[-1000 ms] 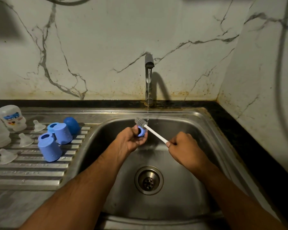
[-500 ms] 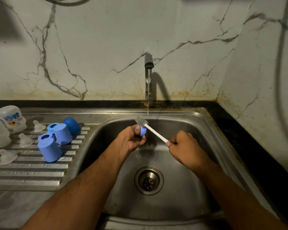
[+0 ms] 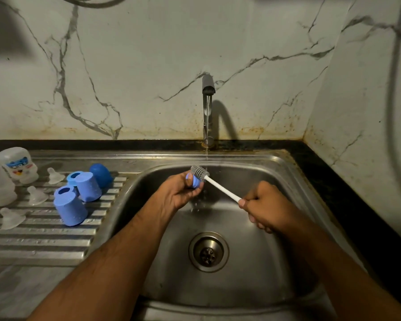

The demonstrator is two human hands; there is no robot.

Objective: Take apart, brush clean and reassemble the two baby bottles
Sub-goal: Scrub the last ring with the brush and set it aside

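brushing step: left hand (image 3: 180,193) pinches a blue ring (image 3: 195,181) under the tap (image 3: 208,107) at 12 o'clock; right hand (image 3: 264,206) grips the brush (image 3: 200,173). next, probably rinse.

Your brush (image 3: 200,173) now sits against the outside top of the small blue bottle part (image 3: 194,181), its grey head clear of the opening it was poking into a second ago. Your left hand (image 3: 180,193) has turned the part slightly, and your right hand (image 3: 263,206) has drawn the handle back a touch.
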